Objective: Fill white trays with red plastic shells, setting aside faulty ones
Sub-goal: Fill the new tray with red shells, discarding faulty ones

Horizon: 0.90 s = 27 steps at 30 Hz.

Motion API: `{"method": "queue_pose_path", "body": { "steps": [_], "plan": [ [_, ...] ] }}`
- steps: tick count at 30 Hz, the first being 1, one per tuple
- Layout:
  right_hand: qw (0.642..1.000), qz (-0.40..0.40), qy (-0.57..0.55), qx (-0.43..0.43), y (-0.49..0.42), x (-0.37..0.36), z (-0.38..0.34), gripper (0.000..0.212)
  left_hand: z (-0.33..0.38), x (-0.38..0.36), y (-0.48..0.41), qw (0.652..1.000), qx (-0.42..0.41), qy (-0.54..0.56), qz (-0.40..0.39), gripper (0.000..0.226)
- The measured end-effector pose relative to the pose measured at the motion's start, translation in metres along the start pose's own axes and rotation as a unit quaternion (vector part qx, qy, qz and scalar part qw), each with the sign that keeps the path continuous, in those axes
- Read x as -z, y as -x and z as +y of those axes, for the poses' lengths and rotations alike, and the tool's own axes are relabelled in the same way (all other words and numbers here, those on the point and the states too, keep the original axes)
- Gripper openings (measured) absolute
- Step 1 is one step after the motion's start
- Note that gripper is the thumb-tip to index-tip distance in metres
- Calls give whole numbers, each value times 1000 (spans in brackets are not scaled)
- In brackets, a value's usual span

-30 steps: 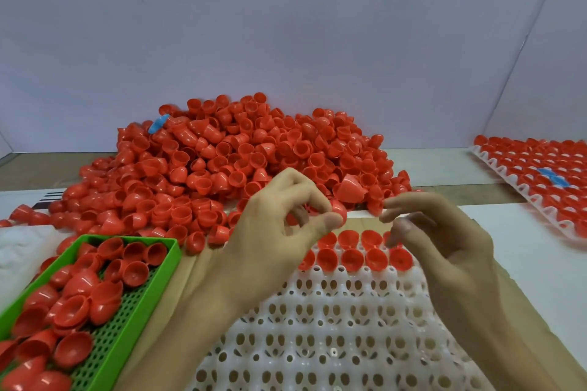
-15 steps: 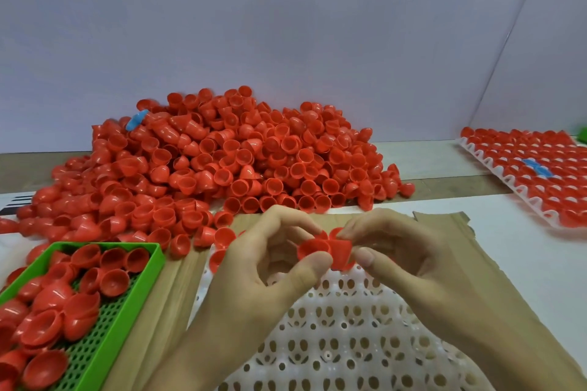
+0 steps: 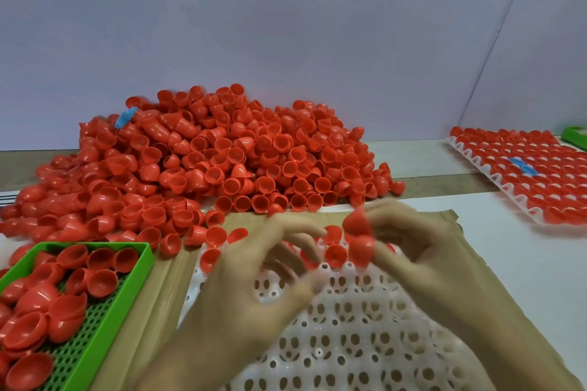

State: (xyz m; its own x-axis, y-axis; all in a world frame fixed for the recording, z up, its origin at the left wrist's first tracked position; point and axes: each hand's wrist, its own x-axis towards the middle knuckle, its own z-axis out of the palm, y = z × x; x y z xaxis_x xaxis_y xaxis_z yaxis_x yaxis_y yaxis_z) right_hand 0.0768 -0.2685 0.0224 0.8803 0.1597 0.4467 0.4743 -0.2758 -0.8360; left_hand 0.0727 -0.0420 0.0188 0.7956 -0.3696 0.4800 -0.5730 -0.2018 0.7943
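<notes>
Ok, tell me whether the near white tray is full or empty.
Mostly empty. The white tray holds red shells only along its far edge; the cells nearer the camera show bare holes.

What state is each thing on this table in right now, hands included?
Near white tray, mostly empty, few shells in far rows.
Far white tray, full where visible.
Green basket, partly filled.
Shell pile, loose heap.
Left hand, open, blurred.
Right hand, pinching red shells.

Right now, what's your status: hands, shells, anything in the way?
Left hand open, blurred, over white tray. Right hand pinches red shells above far rows. Tray mostly unfilled; nothing blocking.
</notes>
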Motion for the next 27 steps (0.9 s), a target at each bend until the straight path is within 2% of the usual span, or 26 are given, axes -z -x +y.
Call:
{"method": "queue_pose_path", "body": {
  "steps": [3, 6, 9, 15, 19, 24, 27],
  "plan": [
    [995, 93, -16, -21, -7, 19, 10, 17, -7, 19, 4, 996, 13, -68, 63, 19],
    [985, 150, 52, -64, -12, 34, 27, 16, -16, 29, 11, 990, 33, -106, 88, 16],
    [973, 114, 171, -101, -12, 45, 42, 15, -17, 28, 12, 987, 39, -109, 108, 13],
    [955, 50, 271, -109, -7, 61, 51, 18, -11, 24, 12, 985, 29, -92, 141, 18],
    [954, 34, 268, -132, -4, 66, 52, 16, -11, 22, 13, 985, 30, -87, 143, 17],
    [950, -1, 261, -170, -3, 62, 54, 29, -13, 20, 14, 987, 25, -82, 135, 16],
    [941, -34, 281, -184, -2, 62, 57, 28, -13, 21, 14, 987, 24, -82, 134, 16]
  ]
}}
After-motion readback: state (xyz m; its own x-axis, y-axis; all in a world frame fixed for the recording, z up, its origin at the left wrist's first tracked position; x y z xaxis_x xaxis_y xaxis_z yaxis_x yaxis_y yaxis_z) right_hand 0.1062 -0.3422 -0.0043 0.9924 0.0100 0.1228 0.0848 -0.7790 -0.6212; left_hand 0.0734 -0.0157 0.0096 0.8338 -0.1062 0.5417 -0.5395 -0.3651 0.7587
